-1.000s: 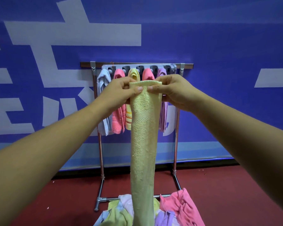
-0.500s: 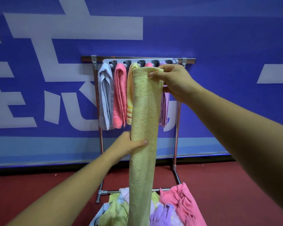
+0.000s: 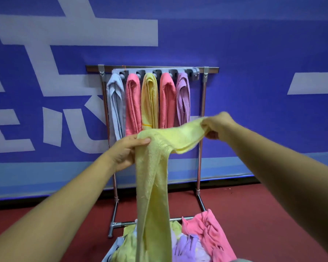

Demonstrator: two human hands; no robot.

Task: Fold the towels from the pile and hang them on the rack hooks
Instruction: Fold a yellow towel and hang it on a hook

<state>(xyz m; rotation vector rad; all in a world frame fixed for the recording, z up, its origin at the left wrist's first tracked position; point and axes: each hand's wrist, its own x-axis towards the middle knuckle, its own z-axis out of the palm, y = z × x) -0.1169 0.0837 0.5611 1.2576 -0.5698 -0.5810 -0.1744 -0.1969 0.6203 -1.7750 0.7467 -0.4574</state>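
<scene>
— Where is the yellow towel (image 3: 153, 167) held?

— It is gripped at mid-length by the left hand (image 3: 125, 154), with the thumb laid over the top. Its upper end is pinched in the curled fingers of the right hand (image 3: 218, 125). Between the two it is stretched in front of the rack (image 3: 201, 148), and the rest is left dangling down to the pile (image 3: 206, 237) at the rack's foot.

— What could be spoiled from here?

— The lengthwise fold could be lost. The layers are seen parting below the left hand, and if that grip is slackened the strip may be opened out and would have to be folded again.

— And at the hooks (image 3: 193, 73)?

— Only the one at the right end of the bar appears to be free, just beside the purple towel (image 3: 183, 95). If the towel is swung up carelessly, that neighbour could be knocked off. The dangling tail might also be caught in the pile, and other towels dragged up with it.
</scene>
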